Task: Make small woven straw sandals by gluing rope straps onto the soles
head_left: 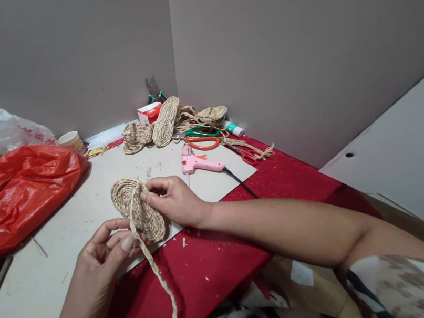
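An oval sole coiled from braided straw point(122, 194) lies on the pale board, its long side slanting down to the right. My right hand point(176, 200) grips its upper edge, thumb on top and fingers bent round it. Across the sole runs a straw braid point(162, 279), whose loose length trails over the red cloth toward my lap. My left hand point(110, 250) pinches this braid between thumb and fingers, just below the sole. Beyond my right hand, a pink glue gun point(203, 164) rests on the board with its black cord leading right.
Scissors with orange and green handles point(202, 139), red-handled scissors point(247, 156) and several woven straw pieces point(165, 122) sit at the back. A red plastic bag point(18, 199) and a paper cup point(71, 141) stand left. Grey panels rise behind the red cloth point(297, 177).
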The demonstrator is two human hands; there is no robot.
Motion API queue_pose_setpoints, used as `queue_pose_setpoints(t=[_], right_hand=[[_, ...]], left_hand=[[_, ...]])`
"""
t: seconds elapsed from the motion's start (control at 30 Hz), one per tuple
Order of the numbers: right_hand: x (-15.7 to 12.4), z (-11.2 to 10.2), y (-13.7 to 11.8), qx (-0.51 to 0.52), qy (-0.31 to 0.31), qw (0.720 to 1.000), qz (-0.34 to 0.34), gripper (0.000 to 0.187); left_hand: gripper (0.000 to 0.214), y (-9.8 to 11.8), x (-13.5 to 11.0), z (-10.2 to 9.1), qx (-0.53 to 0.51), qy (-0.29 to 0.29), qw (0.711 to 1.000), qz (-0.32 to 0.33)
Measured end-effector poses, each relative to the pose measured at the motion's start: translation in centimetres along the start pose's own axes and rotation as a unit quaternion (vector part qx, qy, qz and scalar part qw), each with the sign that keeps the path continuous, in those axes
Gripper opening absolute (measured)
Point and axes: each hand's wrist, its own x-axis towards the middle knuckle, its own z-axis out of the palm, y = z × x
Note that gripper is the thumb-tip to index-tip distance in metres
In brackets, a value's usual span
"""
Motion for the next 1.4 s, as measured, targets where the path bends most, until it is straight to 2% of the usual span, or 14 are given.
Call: queue_pose_setpoints(t=[0.07,0.17,0.3,0.37,0.43,0.5,0.6,0.83,1.0,1.13,1.3,1.4], right_hand=[[0.0,0.0,0.0,-0.004,-0.003,1.000,-0.001,0.022],[0.0,0.0,0.1,0.006,-0.003,1.000,0.004,0.021],[0.1,-0.1,0.2,0.043,-0.009,0.999,0.026,0.022],[0.2,-0.1,0.1,0.075,-0.025,0.996,0.050,0.026],[0.2,-0.1,0.1,0.113,-0.045,0.989,0.084,0.031],[0.3,-0.2,-0.1,0.152,-0.064,0.979,0.116,0.036],[0.4,-0.2,-0.3,0.200,-0.088,0.965,0.142,0.042],[0.4,-0.3,-0.3,0.232,-0.123,0.951,0.161,0.049],[0.4,-0.4,0.0,0.233,-0.147,0.948,0.158,0.047],[0.5,-0.4,0.2,0.245,-0.160,0.943,0.156,0.043],[0.6,-0.4,0.3,0.240,-0.183,0.939,0.163,0.035],[0.7,-0.5,0.4,0.244,-0.190,0.937,0.164,0.032]], left_hand=[[0.037,0.0,0.0,-0.1,-0.055,-0.043,0.997,-0.030],[0.025,0.5,-0.3,0.0,-0.074,-0.077,0.993,-0.055],[0.021,1.6,-0.7,0.0,-0.063,-0.060,0.994,-0.062],[0.024,1.9,-0.5,-0.5,-0.039,-0.011,0.999,-0.033],[0.030,1.9,0.0,-1.4,0.003,0.050,0.998,0.026],[0.031,1.8,0.7,-2.5,0.046,0.085,0.991,0.092],[0.027,1.5,1.6,-3.8,0.078,0.087,0.982,0.148],[0.026,1.2,1.9,-4.5,0.116,0.104,0.969,0.190],[0.025,1.8,1.5,-4.4,0.176,0.115,0.953,0.217],[0.025,1.9,1.6,-4.2,0.172,0.123,0.951,0.224],[0.017,1.6,1.8,-4.1,0.174,0.142,0.930,0.293],[0.014,1.5,1.8,-4.3,0.185,0.133,0.923,0.311]])
